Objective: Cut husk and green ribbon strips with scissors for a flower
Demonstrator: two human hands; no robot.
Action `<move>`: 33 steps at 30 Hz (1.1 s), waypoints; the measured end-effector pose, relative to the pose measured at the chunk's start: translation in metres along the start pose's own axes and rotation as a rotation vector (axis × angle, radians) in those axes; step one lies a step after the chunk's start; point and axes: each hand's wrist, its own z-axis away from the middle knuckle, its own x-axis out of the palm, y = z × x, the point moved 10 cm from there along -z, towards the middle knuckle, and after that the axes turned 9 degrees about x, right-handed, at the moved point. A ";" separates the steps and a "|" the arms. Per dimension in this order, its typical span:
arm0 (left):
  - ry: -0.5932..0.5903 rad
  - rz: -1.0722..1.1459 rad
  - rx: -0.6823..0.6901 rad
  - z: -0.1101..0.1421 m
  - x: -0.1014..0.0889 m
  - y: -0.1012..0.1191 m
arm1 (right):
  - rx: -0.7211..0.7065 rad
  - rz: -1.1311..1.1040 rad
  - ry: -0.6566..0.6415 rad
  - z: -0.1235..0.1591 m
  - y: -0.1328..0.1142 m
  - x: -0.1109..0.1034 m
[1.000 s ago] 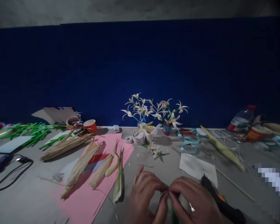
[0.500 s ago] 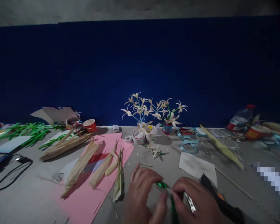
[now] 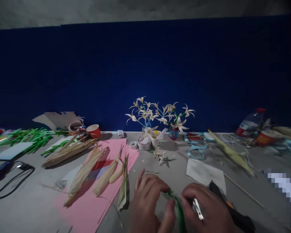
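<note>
My left hand [image 3: 149, 204] is at the bottom centre, its thumb and forefinger curled round the upper end of a shiny green ribbon [image 3: 180, 215]. From there the ribbon bends down between my two hands and leaves the lower edge of the view. My right hand [image 3: 210, 208] is closed just to the right of it, with the fingertips close to the ribbon; contact is hard to make out. Tucked in the right fingers is a small silver metal tool [image 3: 198, 209], its ends partly hidden.
Dried corn husks [image 3: 84, 174] lie on pink paper [image 3: 87, 213] at left. Husk flowers [image 3: 145, 113] stand in small cups at the back. A black-handled tool [image 3: 232, 210], white paper [image 3: 205, 173] and a thin stick [image 3: 243, 191] lie at right. Behind them stands a bottle [image 3: 251, 123].
My right hand has shifted slightly right, away from the left fingertips. The ribbon between the hands now shows more of its length and curves. My left hand has barely moved.
</note>
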 end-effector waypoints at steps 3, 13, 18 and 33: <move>-0.123 -0.026 0.057 -0.005 0.012 0.007 | 0.003 -0.021 -0.025 -0.002 -0.002 0.004; -0.063 -0.108 0.120 -0.001 0.009 0.012 | 0.002 0.056 -0.073 -0.004 0.002 0.008; 0.079 -0.150 0.086 0.003 -0.003 0.008 | 0.079 0.174 0.082 -0.003 0.029 -0.025; 0.098 -0.175 0.078 0.010 -0.004 0.001 | 0.072 0.146 0.010 -0.003 0.037 -0.009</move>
